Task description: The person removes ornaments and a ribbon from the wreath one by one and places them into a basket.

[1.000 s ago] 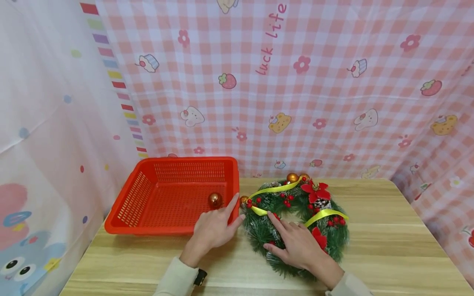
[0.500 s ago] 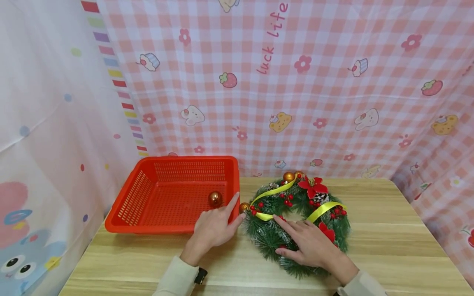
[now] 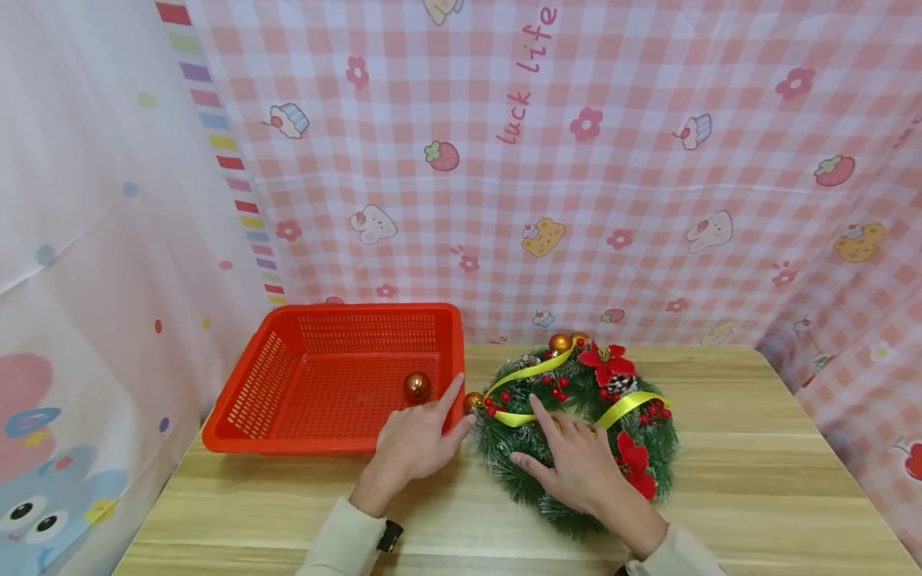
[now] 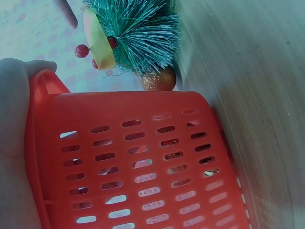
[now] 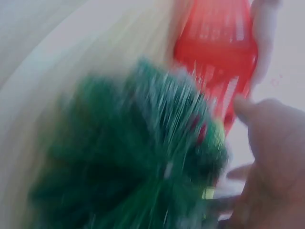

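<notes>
A green Christmas wreath (image 3: 515, 472) lies on the table, dressed with yellow ribbon (image 3: 625, 410), red berries, red poinsettias (image 3: 607, 364) and pine cones. My right hand (image 3: 579, 468) is over its front part, fingers spread and fairly straight, holding nothing. To the wreath's left stands a red plastic basket (image 3: 248, 446) with one shiny copper-coloured ball (image 3: 417, 387) inside. My left hand (image 3: 414, 448) rests on the basket's front right corner, index finger stretched along the rim. Between basket and wreath sits a glittery gold ball (image 3: 472, 402). Green needles (image 5: 128, 157) blur in the right wrist view.
More gold balls (image 3: 560, 344) sit at the wreath's back edge. The wooden table (image 3: 763, 480) reaches a pink checked cloth (image 3: 497, 200) behind, and a white patterned cloth (image 3: 122, 264) hangs at the left.
The wreath has turned slightly counterclockwise. My right hand moved right with it, then back left, its index finger coming off the ribbon. The left hand and basket stay in place.
</notes>
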Demonstrator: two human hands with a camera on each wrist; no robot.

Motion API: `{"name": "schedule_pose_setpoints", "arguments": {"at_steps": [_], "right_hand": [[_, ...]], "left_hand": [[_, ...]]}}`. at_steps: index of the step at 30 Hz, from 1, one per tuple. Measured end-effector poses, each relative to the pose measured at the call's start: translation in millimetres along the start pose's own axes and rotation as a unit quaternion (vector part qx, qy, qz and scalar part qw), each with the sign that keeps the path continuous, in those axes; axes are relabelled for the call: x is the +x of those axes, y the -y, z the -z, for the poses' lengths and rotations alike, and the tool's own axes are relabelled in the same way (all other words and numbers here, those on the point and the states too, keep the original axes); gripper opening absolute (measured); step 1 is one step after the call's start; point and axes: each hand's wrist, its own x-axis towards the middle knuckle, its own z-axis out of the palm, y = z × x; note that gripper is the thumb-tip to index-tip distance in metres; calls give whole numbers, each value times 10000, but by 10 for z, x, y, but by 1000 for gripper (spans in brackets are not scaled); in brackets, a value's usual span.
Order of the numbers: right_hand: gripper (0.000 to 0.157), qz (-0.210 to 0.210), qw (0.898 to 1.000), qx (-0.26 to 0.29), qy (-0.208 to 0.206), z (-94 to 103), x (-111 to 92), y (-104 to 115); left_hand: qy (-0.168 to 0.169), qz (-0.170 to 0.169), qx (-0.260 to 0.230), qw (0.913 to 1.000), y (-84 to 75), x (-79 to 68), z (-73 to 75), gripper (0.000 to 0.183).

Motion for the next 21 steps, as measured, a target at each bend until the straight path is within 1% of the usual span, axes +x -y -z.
{"name": "schedule_pose_setpoints", "arguments": {"at_steps": [4, 6, 8, 12, 16, 19, 21], "right_hand": [[85, -732, 9968, 104, 292, -54, 85, 188], [84, -989, 9944, 27, 369, -101, 117, 258], [82, -1118, 9930, -131, 363, -158, 141, 304], [80, -1097, 9926, -521, 100, -254, 155, 309], [78, -843, 9934, -758, -184, -308, 156, 256], [79, -650, 9941, -829, -253, -323, 147, 204], [78, -555, 9952, -769, -233, -324, 132, 169]], "left_hand": [[-3, 11, -12, 10000, -5, 3, 1, 66], [11, 19, -7, 10000, -10, 5, 3, 67], [30, 23, -12, 10000, -8, 3, 1, 68], [14, -19, -29, 10000, -4, -3, -2, 71], [-36, -37, 6, 10000, 7, -6, -5, 70], [-72, -69, 26, 9999, 15, -3, -10, 69], [-95, -85, 1, 9999, 16, -3, -15, 68]]}}
